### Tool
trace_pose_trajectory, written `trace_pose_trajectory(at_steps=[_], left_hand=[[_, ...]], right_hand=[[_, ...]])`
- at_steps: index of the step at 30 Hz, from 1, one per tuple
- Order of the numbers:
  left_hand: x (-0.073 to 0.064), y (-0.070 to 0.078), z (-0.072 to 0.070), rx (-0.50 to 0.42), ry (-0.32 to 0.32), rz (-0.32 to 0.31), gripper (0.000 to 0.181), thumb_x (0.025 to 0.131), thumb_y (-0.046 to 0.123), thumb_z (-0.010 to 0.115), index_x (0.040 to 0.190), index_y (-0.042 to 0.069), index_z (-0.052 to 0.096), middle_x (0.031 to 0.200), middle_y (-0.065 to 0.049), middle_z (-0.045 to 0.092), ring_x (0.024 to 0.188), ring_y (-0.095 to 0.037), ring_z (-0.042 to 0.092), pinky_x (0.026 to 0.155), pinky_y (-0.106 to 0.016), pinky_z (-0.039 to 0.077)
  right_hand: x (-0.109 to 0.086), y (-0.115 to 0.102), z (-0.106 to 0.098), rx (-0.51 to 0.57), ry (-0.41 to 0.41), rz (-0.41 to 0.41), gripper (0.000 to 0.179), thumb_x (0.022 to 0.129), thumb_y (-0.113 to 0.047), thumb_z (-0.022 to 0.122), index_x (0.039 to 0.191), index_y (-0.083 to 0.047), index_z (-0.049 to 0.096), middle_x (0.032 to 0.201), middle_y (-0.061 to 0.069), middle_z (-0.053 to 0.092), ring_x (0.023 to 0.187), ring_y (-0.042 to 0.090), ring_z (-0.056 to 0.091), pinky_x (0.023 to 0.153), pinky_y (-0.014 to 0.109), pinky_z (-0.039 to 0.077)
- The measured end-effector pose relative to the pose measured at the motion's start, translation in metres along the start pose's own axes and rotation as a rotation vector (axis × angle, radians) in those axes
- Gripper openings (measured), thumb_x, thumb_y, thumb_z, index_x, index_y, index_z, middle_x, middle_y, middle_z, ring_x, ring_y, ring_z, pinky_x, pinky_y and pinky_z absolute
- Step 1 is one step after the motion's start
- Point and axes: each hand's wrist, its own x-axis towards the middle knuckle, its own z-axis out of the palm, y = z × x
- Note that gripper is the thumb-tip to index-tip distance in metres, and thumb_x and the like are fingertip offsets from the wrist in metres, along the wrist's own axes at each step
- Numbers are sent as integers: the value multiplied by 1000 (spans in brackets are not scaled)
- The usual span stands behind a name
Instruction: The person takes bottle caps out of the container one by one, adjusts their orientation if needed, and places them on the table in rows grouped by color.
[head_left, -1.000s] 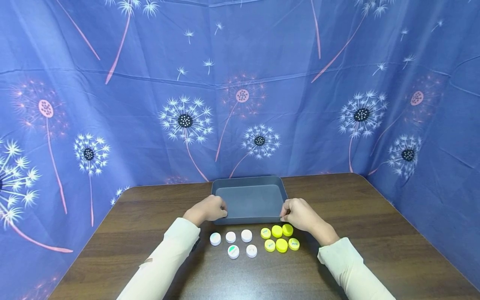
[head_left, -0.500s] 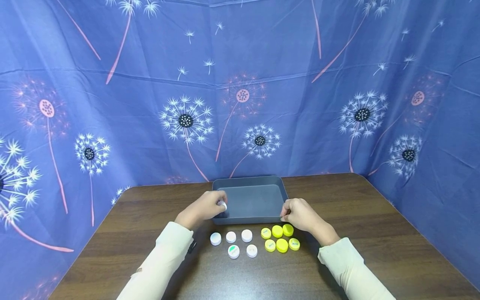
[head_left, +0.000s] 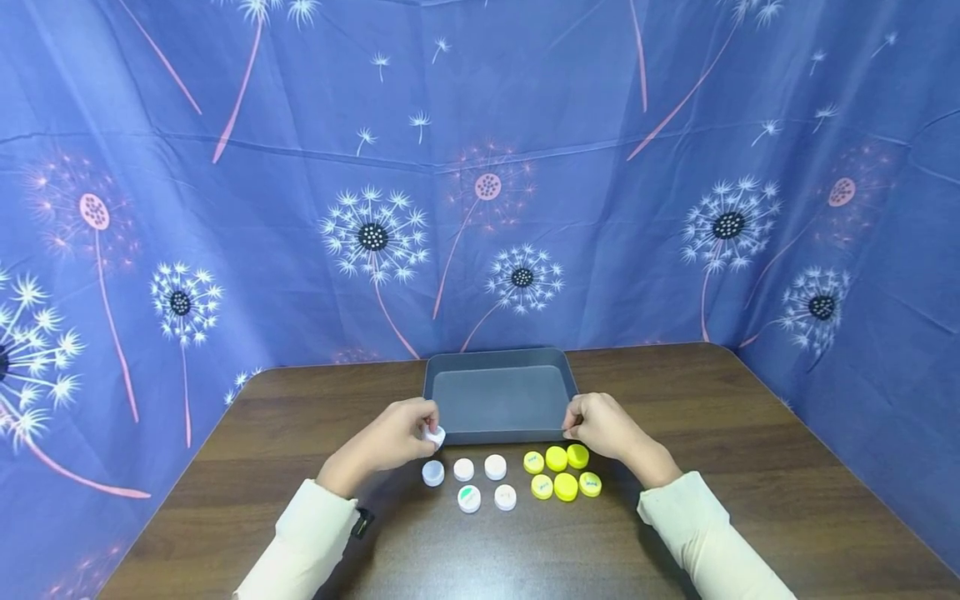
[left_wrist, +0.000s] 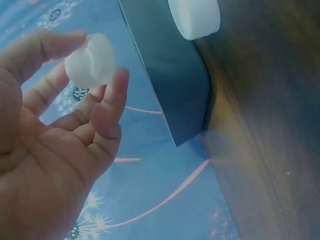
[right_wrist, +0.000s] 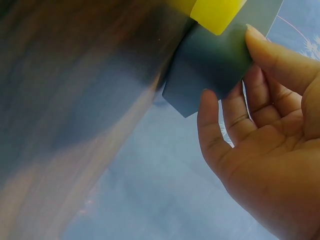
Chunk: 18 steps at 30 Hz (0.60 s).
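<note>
My left hand (head_left: 392, 437) pinches a white bottle cap (head_left: 435, 436) between thumb and fingers, just off the front left corner of the dark grey tray (head_left: 502, 437). In the left wrist view this cap (left_wrist: 91, 61) sits at the fingertips, with its ridged side showing. My right hand (head_left: 604, 427) holds the rim at the tray's front right corner. Thumb on one side and fingers on the other, it grips the wall (right_wrist: 200, 70) in the right wrist view. Nothing lies on the visible tray floor.
Several white caps (head_left: 495, 467) stand in two rows in front of the tray. To their right are two rows of yellow caps (head_left: 566, 487). The brown wooden table (head_left: 300, 433) ends at a blue dandelion-print cloth (head_left: 450, 208).
My left hand has drawn back from inside the tray's left end, toward me and left, bringing the white bottle cap out over the front corner. My right hand keeps its grip on the rim.
</note>
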Motion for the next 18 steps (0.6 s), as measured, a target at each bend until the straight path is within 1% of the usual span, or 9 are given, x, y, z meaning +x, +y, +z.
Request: trace_pose_trajectory(at_steps=[4,9,14,18], left_hand=[[-13,7,0,48,-26,11,29,70,2,82,75,14,56,79,6,53,77,-11,52,65,-25,45],[-24,17,1,101,-73,-8,32,68,3,84,71,14,54,73,6,50,69,-8,45,58,-23,41],[-31,26,5,180,-161,-7,36,67,7,87,68,16,52,73,6,48,67,-6,42,59,-24,40],[-35,32,10,226,-228,-8,39,66,10,89,66,18,51,71,9,47,68,-5,42,60,-24,40]], right_hand=[[1,0,0,-1,-6,5,21,80,4,76,70,-14,70,74,-7,62,67,7,56,60,26,48],[1,0,-1,-1,-10,-10,21,80,4,76,70,-13,70,75,-7,63,67,7,56,61,25,49],[1,0,-2,0,-5,-11,20,79,5,76,70,-12,70,75,-6,63,67,7,57,60,25,49],[2,1,-1,-7,-7,-13,20,79,5,76,71,-13,71,75,-7,63,68,7,57,60,25,49]])
